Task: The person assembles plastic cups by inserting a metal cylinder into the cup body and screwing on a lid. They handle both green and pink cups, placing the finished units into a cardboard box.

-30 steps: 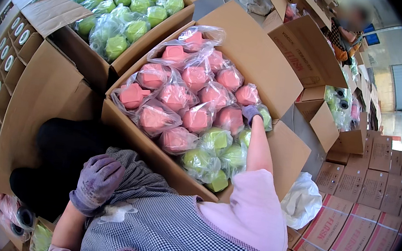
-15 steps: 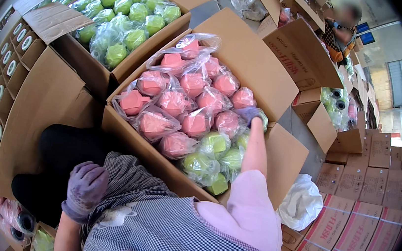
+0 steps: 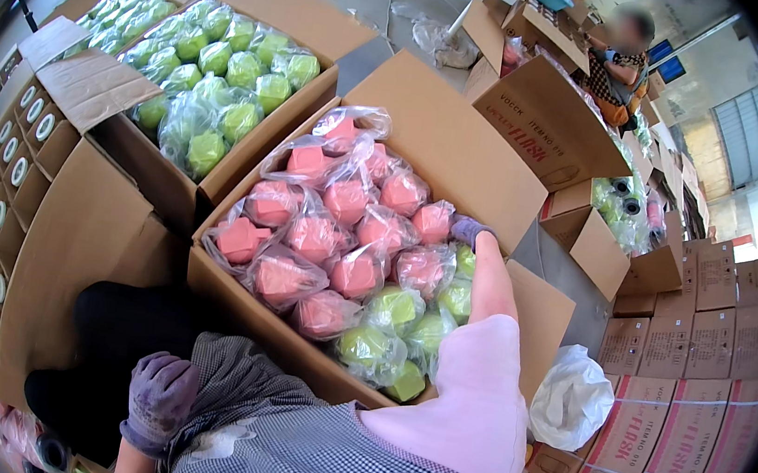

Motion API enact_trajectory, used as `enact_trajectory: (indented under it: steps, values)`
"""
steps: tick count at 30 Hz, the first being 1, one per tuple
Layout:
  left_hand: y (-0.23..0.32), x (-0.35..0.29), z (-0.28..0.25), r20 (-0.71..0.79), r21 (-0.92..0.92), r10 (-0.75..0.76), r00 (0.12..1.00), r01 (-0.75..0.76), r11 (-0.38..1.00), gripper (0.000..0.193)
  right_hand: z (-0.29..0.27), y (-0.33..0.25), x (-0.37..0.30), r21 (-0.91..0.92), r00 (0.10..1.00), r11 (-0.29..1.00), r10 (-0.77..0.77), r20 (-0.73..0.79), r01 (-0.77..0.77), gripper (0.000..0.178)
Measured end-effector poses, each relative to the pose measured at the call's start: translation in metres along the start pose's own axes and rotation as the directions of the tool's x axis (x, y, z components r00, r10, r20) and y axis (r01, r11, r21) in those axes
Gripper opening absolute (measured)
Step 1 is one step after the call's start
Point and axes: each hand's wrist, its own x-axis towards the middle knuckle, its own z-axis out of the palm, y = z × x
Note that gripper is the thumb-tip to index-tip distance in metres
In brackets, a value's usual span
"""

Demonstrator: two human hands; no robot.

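My right hand point(image 3: 467, 231), in a purple glove, reaches down inside the right edge of an open cardboard box point(image 3: 236, 302). Its fingers are mostly hidden, beside a bagged pink faceted piece point(image 3: 432, 221) and just above a bagged green one point(image 3: 466, 261). Pink pieces in clear plastic bags fill most of this box, with several bagged green faceted pieces point(image 3: 394, 307) in its near right corner. My left hand point(image 3: 160, 399), also gloved, is curled into a fist by the checked apron point(image 3: 280, 449), and nothing shows in it.
Behind on the left stands another box of bagged green pieces point(image 3: 244, 70). A divided carton of round-topped items point(image 3: 3, 212) is at far left. To the right lie a white plastic bag point(image 3: 572, 399) and stacked sealed cartons point(image 3: 622, 437). Another person point(image 3: 624, 73) is at the far right.
My right hand has shifted slightly along the box's right edge, and the bagged green piece seen at it no longer shows there. My left hand stays curled. The view has tilted a little.
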Motion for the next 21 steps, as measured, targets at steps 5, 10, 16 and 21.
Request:
enact_trajectory:
  steps: [5, 10, 16, 21]
  values:
    - [0.005, 0.001, -0.004, 0.035, 0.067, -0.051, 0.998, 0.048, 0.997, 0.02, -0.01, -0.059, 0.016, 0.057, 0.925, 0.923, 0.381, 0.007, -0.38, 0.062]
    - [-0.008, -0.017, -0.012, 0.034, 0.131, -0.035, 0.999, 0.031, 0.991, 0.021, -0.019, -0.077, -0.019, -0.137, 0.969, 0.963, 0.24, 0.055, -0.231, 0.051]
    - [-0.041, 0.014, -0.041, -0.185, 0.005, -0.09, 0.979, 0.093, 0.996, 0.022, -0.026, -0.04, -0.086, 0.676, 0.915, 0.71, 0.116, -0.386, 0.195, 0.043]
    - [-0.003, 0.079, -0.012, -0.121, -0.449, -0.365, 0.923, 0.277, 0.849, 0.021, -0.061, -0.135, -0.198, 0.731, 0.547, 0.395, 0.488, -0.681, 0.557, 0.033]
